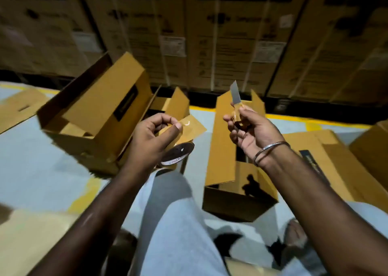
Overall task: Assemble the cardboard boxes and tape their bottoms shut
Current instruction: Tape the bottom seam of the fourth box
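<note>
Left hand (155, 135) fingers curled pinching, right hand (245, 129) raised, gripping

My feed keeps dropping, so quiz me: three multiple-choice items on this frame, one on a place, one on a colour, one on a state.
1. Where does the blade point?
A. up, away from the wrist
B. down at the floor
C. into the tape roll

2. What colour is the floor line?
A. red
B. yellow
C. green

3. What is the left hand doing?
A. resting flat on a box
B. hanging idle
C. pinching the loose tape end

Answers: 1 A, blade rises above the right hand. 2 B, painted yellow. 3 C, thumb and fingers grip the strip above the tape roll.
</note>
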A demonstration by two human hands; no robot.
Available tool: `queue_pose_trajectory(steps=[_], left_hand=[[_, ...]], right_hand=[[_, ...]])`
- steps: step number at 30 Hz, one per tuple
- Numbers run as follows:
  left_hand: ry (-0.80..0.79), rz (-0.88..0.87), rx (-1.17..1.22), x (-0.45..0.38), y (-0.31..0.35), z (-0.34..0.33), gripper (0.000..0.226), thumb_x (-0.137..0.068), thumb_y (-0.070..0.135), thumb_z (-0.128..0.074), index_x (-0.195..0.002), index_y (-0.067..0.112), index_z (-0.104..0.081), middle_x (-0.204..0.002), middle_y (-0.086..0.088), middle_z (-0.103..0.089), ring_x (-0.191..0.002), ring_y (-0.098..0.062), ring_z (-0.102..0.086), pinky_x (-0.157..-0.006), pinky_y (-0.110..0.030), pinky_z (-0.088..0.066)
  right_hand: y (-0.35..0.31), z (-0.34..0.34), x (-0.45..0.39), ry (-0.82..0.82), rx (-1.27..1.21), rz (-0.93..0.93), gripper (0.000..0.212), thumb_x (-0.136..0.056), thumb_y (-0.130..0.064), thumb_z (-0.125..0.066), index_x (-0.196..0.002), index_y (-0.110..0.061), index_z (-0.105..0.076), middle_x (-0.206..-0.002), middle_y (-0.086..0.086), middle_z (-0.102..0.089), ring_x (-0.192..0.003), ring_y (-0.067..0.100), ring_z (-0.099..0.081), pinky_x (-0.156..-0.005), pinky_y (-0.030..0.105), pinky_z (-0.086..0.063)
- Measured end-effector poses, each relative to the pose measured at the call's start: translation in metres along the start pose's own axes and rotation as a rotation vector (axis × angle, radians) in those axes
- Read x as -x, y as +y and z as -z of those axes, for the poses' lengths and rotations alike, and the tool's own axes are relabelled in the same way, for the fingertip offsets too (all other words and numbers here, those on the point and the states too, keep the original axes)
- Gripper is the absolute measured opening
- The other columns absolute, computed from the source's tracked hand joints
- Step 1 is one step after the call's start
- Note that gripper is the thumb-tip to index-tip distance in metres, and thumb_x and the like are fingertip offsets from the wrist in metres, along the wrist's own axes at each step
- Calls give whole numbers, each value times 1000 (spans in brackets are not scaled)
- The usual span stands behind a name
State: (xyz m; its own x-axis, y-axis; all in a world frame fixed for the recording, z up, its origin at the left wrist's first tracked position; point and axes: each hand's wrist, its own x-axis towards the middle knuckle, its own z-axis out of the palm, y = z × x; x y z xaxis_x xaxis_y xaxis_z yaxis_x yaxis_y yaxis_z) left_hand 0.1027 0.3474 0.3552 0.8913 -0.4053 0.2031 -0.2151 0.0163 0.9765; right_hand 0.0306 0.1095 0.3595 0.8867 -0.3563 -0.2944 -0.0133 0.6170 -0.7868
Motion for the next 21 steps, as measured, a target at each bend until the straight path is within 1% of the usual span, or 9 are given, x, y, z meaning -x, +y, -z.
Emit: queue_pose_trajectory(steps=[3,6,8,11,13,16,18,19,21], left_hand=[[-74,36,31,-27,-22,-60,8,-92,25,-75,-94,17,-73,-85,-2,-71,-80,-20,-64,-71,-38,-52],[-75,112,99,-55,-49,-110,5,-97,17,-73,-97,12,-71,-84,1,-70,-76,-13,-63,-69,-28,-51],[-58,195,190,-71,-66,-139,2,-98,11,-70,-97,10,-69,-84,1,-69,-75,-12,-62,-70,-27,-51],[-68,279,269,-95,-92,-172,6,-92,16,-75,-95,13,-71,-91,-6,-70,-85,-23,-64,-80,-35,-52],[-86,307,263,-108,-109,-185,10,-89,21,-75,-94,14,-71,-92,-7,-70,-87,-26,-63,-80,-37,-51],[-65,339,262,-119,-132,-198,2,-95,13,-73,-96,13,-71,-90,-2,-70,-87,-20,-63,-81,-34,-50],[-63,361,258,-124,-141,-208,3,-97,11,-70,-99,12,-72,-90,-2,-71,-86,-19,-64,-78,-30,-52],[-68,369,252,-126,-143,-211,4,-97,11,-70,-100,12,-72,-90,-3,-71,-85,-19,-64,-75,-28,-53],[-80,379,250,-129,-146,-216,5,-97,12,-70,-101,11,-72,-91,-5,-71,-82,-19,-65,-70,-26,-53]], right_hand=[[-26,69,-4,128,4,49,31,-102,-16,-57,-131,-23,-65,-81,5,-67,-63,11,-62,-52,19,-50],[-40,127,-18,248,1,70,40,-98,-3,-56,-137,-10,-63,-77,5,-58,-64,12,-55,-54,19,-50],[-43,157,-29,315,-15,70,36,-98,-4,-56,-132,-1,-64,-79,4,-60,-64,11,-53,-55,17,-49],[-38,193,-49,358,-105,78,30,-98,-7,-58,-124,2,-68,-92,9,-64,-65,13,-56,-57,18,-51],[-34,206,-65,349,-50,81,33,-99,0,-55,-129,0,-66,-90,11,-65,-70,16,-58,-61,21,-53],[-33,205,-85,319,156,94,40,-96,2,-61,-125,-21,-73,-98,10,-70,-82,18,-65,-66,27,-53],[-32,203,-97,348,209,85,44,-92,0,-68,-125,-29,-73,-105,9,-73,-85,17,-67,-67,26,-49],[-30,202,-101,375,238,78,45,-91,-1,-71,-126,-29,-72,-109,7,-74,-85,15,-67,-66,25,-46],[-26,203,-112,412,276,56,39,-88,-2,-74,-122,-21,-73,-115,5,-76,-79,8,-66,-61,20,-42]])
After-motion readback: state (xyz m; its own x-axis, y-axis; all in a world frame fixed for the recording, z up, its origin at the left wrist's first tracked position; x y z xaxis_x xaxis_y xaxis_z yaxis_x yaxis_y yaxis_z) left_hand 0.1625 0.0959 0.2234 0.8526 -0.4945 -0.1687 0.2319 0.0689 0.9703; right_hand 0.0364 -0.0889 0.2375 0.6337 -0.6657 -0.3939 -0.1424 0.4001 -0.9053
